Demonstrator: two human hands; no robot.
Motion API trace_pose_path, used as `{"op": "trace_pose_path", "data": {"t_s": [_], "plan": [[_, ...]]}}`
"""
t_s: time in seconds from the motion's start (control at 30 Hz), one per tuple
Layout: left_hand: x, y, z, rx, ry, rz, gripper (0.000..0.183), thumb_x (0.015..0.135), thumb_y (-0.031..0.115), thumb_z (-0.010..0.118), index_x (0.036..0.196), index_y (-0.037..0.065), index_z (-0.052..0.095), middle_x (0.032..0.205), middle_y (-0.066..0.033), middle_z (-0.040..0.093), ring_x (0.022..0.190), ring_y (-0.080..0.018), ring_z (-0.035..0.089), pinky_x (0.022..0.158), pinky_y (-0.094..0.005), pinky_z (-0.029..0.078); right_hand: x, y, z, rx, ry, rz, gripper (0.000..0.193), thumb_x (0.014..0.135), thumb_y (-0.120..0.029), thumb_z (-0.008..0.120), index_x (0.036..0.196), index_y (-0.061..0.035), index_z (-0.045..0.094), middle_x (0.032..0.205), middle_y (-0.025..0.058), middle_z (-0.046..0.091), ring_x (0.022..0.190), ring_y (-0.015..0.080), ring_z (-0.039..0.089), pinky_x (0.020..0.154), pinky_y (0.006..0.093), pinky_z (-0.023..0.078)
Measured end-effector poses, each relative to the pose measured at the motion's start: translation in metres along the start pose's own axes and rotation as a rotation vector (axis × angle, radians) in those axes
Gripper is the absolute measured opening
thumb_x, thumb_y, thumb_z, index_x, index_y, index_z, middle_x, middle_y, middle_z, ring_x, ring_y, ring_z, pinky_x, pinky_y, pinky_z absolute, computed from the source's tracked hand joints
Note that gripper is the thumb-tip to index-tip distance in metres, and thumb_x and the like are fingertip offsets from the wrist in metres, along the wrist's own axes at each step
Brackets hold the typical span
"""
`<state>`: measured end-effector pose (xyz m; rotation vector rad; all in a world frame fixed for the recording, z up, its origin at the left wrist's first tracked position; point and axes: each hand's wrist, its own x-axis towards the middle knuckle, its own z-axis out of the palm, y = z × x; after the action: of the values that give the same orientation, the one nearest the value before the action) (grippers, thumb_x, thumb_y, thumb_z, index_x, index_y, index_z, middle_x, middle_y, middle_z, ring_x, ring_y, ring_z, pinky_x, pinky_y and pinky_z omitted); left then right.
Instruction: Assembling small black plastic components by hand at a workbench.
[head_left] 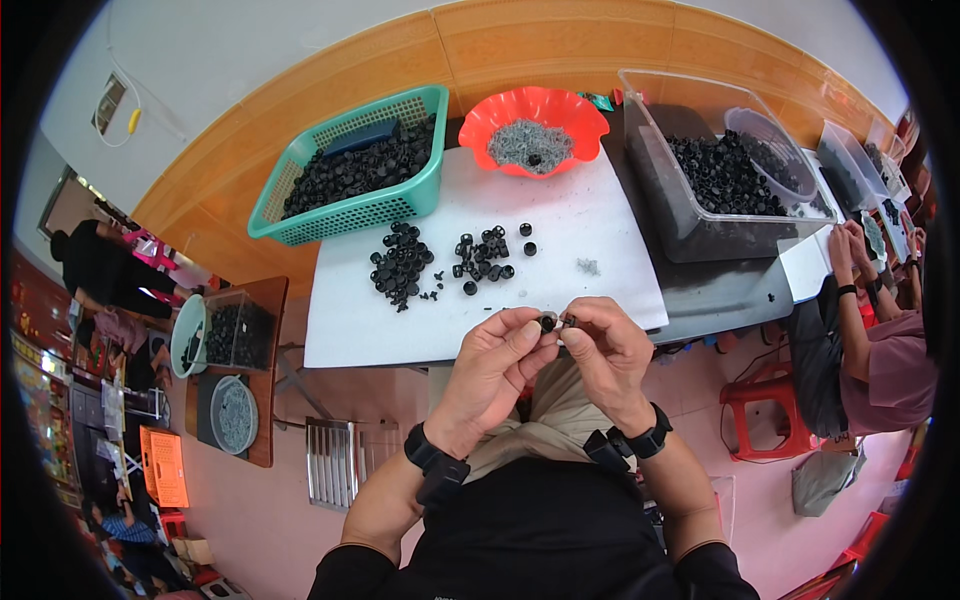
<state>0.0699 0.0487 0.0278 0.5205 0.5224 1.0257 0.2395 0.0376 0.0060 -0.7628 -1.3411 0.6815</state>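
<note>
Over the near edge of the white sheet (345,335), my two hands meet. My left hand (492,365) pinches a small round black cap (547,323) between thumb and fingers. Close beside it, my right hand (612,352) grips a small dark piece (569,321) at its fingertips; its exact kind is too small to tell. Past my hands lie a heap of black plastic parts (402,262) on the left and a looser group of black caps (484,255) to its right. A little pile of clear bits (587,267) sits farther right.
Along the back stand a green basket (345,222) of black parts, a red scalloped bowl (478,125) of clear pieces and a clear bin (720,235) of black parts. A side table (265,400) with containers is at left. Another person (880,360) sits at right by a red stool (765,405).
</note>
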Motion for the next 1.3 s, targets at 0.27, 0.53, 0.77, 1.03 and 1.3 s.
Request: {"op": "trace_pose_path", "data": {"t_s": [0.27,0.53,0.77,1.03,1.3], "plan": [[-0.001,-0.001,-0.007,-0.067,-0.043,-0.013,0.02,0.1,0.006,0.061,0.119,0.0,0.064,0.111,-0.0133,0.07,0.097,-0.019,0.072,0.089,-0.0304,0.063,0.003,-0.012,-0.007,-0.12,-0.057,-0.003,0.022,0.09,0.0,0.073,0.111,0.0012,0.067,0.103,0.0135,0.067,0.082,0.0161,0.065,0.071,0.0265,0.056],[-0.002,-0.001,-0.008,-0.108,-0.091,-0.014,0.019,0.098,0.004,0.065,0.116,0.0,0.067,0.108,-0.0121,0.071,0.099,-0.0189,0.071,0.089,-0.0304,0.063,0.008,-0.024,-0.005,-0.14,-0.117,-0.047,0.021,0.088,0.001,0.074,0.108,0.0023,0.067,0.102,0.0141,0.068,0.087,0.0182,0.068,0.074,0.0277,0.057],[-0.004,-0.001,-0.007,-0.066,-0.082,-0.015,0.019,0.097,0.004,0.065,0.116,0.001,0.067,0.108,-0.0112,0.07,0.098,-0.0179,0.071,0.09,-0.0302,0.062,0.01,-0.026,-0.007,-0.19,-0.143,-0.086,0.025,0.086,0.002,0.074,0.111,0.0002,0.069,0.099,0.0125,0.069,0.08,0.0193,0.069,0.068,0.0285,0.056],[-0.004,-0.003,-0.008,-0.045,-0.098,-0.019,0.018,0.098,0.004,0.063,0.116,0.002,0.067,0.112,-0.0132,0.071,0.102,-0.0208,0.071,0.092,-0.032,0.062,0.009,-0.026,-0.009,-0.189,-0.154,-0.084,0.025,0.086,0.002,0.075,0.11,-0.0004,0.07,0.098,0.0119,0.069,0.078,0.0193,0.068,0.066,0.0288,0.055],[-0.006,-0.006,-0.007,-0.013,-0.097,-0.024,0.018,0.098,0.003,0.063,0.115,0.003,0.068,0.113,-0.0118,0.071,0.103,-0.0206,0.07,0.095,-0.0337,0.061,0.005,-0.027,-0.013,-0.211,-0.16,-0.09,0.026,0.085,0.002,0.076,0.11,-0.0009,0.07,0.097,0.0121,0.07,0.077,0.0192,0.068,0.065,0.0288,0.054]]}}
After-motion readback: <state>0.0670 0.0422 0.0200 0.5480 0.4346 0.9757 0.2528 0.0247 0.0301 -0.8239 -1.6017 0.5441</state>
